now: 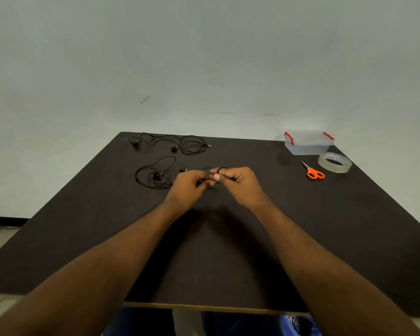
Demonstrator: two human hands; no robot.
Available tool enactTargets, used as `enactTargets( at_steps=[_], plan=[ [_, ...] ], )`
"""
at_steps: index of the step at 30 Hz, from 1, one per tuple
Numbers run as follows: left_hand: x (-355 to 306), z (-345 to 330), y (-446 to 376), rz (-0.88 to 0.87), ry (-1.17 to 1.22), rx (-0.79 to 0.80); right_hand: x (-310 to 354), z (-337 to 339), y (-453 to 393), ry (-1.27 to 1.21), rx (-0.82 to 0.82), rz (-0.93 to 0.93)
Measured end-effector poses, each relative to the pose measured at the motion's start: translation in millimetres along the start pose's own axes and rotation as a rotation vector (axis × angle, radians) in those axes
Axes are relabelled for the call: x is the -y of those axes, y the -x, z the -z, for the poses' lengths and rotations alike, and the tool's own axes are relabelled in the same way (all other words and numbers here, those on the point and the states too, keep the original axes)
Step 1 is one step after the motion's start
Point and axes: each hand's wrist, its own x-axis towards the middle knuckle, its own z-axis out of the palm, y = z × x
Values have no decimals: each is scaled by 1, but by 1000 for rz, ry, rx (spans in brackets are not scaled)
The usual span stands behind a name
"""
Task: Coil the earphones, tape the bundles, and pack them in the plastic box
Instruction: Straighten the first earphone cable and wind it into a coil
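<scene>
Left hand: fingers curled, pinching black earphone cable at counter centre.
Right hand: pinching the same cable's loop.
Plastic box: two o'clock, far corner.

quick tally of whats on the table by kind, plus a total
Black wired earphone sets: 2, one at the far edge, one being wound by the left hand and right hand
Clear plastic box with red clips: 1
Clear tape roll: 1
Orange-handled scissors: 1
Total: 5
</scene>
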Motion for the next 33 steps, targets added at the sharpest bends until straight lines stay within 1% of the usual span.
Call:
enactTargets(
  at_steps=[2, 4, 6, 8, 12, 15, 18, 20, 22, 24, 26, 30, 32, 33],
  plan=[
    [1, 3, 1, -63, -97, 44, -15, 0, 1, 99, 44, -33],
    [0, 11, -1, -97, -158, 96, -19, 6, -1, 101, 77, -125],
    [-3, 24, -9, -143, -241, 182, -22, 12, -1, 88, 121, -205],
    [-10, 38, -18, -197, -266, 239, -19, 15, -1, 42, 175, -248],
    [-35, 55, -35, -320, -262, 277, 1, 12, -1, -167, 276, -370],
    [-50, 58, -39, -356, -171, 254, 22, 14, -1, -314, 327, -437],
    [-61, 62, -38, -262, 72, 200, 41, 22, 2, -548, 391, -493],
    [-69, 62, -34, -215, 260, 219, 52, 25, 6, -699, 404, -487],
    [-75, 59, -29, -177, 445, 228, 61, 24, 11, -825, 371, -444],
    [-76, 54, -25, -89, 611, 198, 69, 18, 16, -912, 298, -379],
    [-72, 46, -19, 17, 705, 176, 76, 12, 18, -972, 208, -312],
    [-54, 27, -2, 119, 715, 165, 90, 11, 17, -1086, 59, -192],
    [-51, 23, 9, 129, 664, 222, 91, 13, 13, -1066, -25, -124],
    [-52, 24, 14, 120, 609, 252, 88, 15, 11, -994, -80, -82]
  ],
)
